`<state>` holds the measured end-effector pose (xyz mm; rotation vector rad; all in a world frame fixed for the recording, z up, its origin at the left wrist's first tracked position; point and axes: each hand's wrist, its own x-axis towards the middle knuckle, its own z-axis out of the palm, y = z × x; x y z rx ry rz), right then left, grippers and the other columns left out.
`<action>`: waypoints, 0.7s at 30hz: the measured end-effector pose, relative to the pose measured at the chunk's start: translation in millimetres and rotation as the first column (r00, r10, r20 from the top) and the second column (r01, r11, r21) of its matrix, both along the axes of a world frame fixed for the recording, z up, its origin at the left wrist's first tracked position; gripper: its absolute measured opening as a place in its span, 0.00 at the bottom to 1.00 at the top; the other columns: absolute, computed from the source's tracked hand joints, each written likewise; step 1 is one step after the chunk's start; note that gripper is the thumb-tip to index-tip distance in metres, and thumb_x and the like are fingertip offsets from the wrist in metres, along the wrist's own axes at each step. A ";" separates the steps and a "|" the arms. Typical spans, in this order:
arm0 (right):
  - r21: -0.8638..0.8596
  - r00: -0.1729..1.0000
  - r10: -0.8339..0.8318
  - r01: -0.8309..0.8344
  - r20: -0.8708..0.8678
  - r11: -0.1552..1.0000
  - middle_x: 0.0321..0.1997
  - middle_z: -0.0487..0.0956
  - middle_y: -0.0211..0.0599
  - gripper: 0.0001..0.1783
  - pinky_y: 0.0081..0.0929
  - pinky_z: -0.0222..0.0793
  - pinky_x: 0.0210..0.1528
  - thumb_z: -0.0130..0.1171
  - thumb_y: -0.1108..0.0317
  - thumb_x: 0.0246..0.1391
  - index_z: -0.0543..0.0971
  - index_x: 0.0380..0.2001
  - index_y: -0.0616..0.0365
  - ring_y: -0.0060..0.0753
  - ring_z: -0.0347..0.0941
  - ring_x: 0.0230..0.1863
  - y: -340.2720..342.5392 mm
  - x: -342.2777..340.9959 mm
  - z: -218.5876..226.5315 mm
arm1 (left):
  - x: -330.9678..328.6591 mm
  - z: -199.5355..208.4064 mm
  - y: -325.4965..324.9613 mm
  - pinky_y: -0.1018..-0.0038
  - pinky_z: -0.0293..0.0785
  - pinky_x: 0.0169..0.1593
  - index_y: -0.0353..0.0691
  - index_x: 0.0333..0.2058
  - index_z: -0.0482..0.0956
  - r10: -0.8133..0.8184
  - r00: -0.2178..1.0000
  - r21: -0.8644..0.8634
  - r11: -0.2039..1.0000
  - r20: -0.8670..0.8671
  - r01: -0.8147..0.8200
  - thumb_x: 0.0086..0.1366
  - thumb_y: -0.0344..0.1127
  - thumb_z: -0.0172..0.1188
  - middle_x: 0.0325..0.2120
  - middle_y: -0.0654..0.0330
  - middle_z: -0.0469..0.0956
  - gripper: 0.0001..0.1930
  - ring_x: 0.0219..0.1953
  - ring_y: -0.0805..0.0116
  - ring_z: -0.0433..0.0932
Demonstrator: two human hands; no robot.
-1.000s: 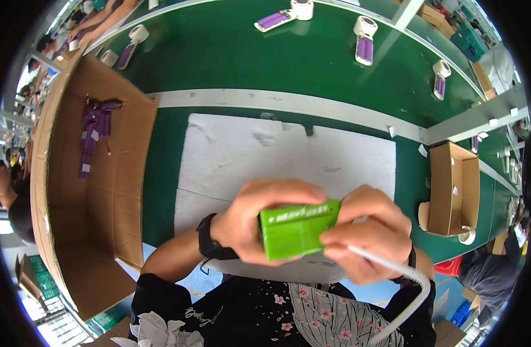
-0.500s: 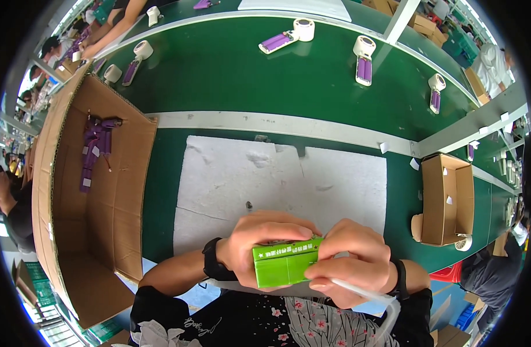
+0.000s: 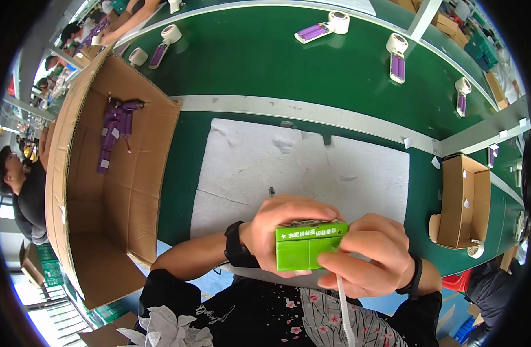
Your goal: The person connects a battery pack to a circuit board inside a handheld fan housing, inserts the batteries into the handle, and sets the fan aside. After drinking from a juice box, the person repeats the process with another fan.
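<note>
My left hand [image 3: 288, 222] is wrapped round a small green drink carton [image 3: 297, 255], held just above the near edge of the work surface. Against the carton's right end, the fingers of my right hand [image 3: 372, 254] are closed on a thin white straw [image 3: 344, 309]. The straw hangs down from these fingers in front of my shirt. Its upper end is partly hidden by the fingers, so whether it touches the carton I cannot tell. Beyond both hands lies a white foam sheet [image 3: 254, 168] on the green table.
A large open cardboard box [image 3: 132, 191] at left holds several purple wrapped battery packs [image 3: 116, 127]. To the right stands a smaller cardboard box [image 3: 459, 208]. Behind a metal rail [image 3: 288, 110], several white handheld fans [image 3: 397, 55] with purple cells lie on a green belt.
The whole view has shifted, so the table things appear further right. The straw, slanting to the right earlier, now hangs almost straight down. My left hand keeps its hold on the carton.
</note>
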<state>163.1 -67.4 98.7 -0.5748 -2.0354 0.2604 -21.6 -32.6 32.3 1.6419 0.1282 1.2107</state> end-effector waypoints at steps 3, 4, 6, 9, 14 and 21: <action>0.003 0.999 0.045 -0.045 0.000 0.999 0.32 0.72 0.34 0.13 0.22 0.65 0.17 0.71 0.59 0.41 0.83 0.29 0.54 0.30 0.69 0.19 1.8 -0.4 1.5 | -0.5 0.8 0.2 0.63 0.78 0.45 0.31 0.51 0.70 -0.020 1.000 -0.011 1.000 0.014 0.020 0.43 0.34 0.72 0.42 0.43 0.78 0.35 0.42 0.49 0.81; 0.023 0.998 0.052 -0.051 -0.035 0.998 0.32 0.72 0.33 0.13 0.21 0.65 0.17 0.72 0.59 0.42 0.83 0.29 0.53 0.29 0.68 0.19 2.1 -1.7 1.4 | -0.5 1.7 0.3 0.63 0.78 0.45 0.31 0.51 0.70 -0.032 0.999 -0.014 0.999 0.023 0.032 0.43 0.34 0.72 0.42 0.43 0.78 0.35 0.42 0.49 0.81; 0.059 0.992 0.068 -0.062 -0.104 0.996 0.31 0.72 0.32 0.13 0.21 0.64 0.16 0.72 0.58 0.42 0.84 0.31 0.51 0.28 0.68 0.19 2.1 -4.8 0.5 | -1.4 2.6 0.2 0.63 0.78 0.45 0.31 0.51 0.70 -0.040 0.999 -0.023 0.999 0.032 0.040 0.43 0.34 0.72 0.42 0.43 0.78 0.35 0.42 0.49 0.81; 0.059 0.993 0.087 -0.082 -0.083 0.995 0.29 0.70 0.28 0.14 0.18 0.62 0.16 0.72 0.62 0.35 0.85 0.30 0.48 0.23 0.66 0.19 0.8 -4.4 2.9 | -2.3 5.0 0.0 0.62 0.78 0.44 0.30 0.51 0.70 -0.034 0.999 0.023 0.999 0.041 0.033 0.44 0.35 0.73 0.42 0.42 0.78 0.35 0.42 0.49 0.81; -0.005 0.991 0.112 -0.112 -0.077 0.994 0.27 0.68 0.24 0.16 0.15 0.61 0.15 0.72 0.65 0.30 0.86 0.31 0.45 0.19 0.64 0.18 -3.6 -3.5 2.9 | -1.2 4.2 -0.3 0.62 0.79 0.43 0.31 0.50 0.71 -0.040 0.997 0.046 0.998 0.063 0.037 0.44 0.38 0.74 0.42 0.41 0.78 0.35 0.41 0.48 0.82; 0.011 0.992 0.108 -0.108 -0.066 0.994 0.26 0.68 0.23 0.17 0.15 0.61 0.16 0.73 0.65 0.31 0.86 0.32 0.45 0.19 0.64 0.18 -3.4 -3.1 4.8 | 1.3 2.3 -2.5 0.62 0.79 0.42 0.31 0.49 0.71 -0.036 0.996 0.049 0.998 0.084 0.032 0.43 0.42 0.75 0.41 0.41 0.78 0.36 0.40 0.48 0.82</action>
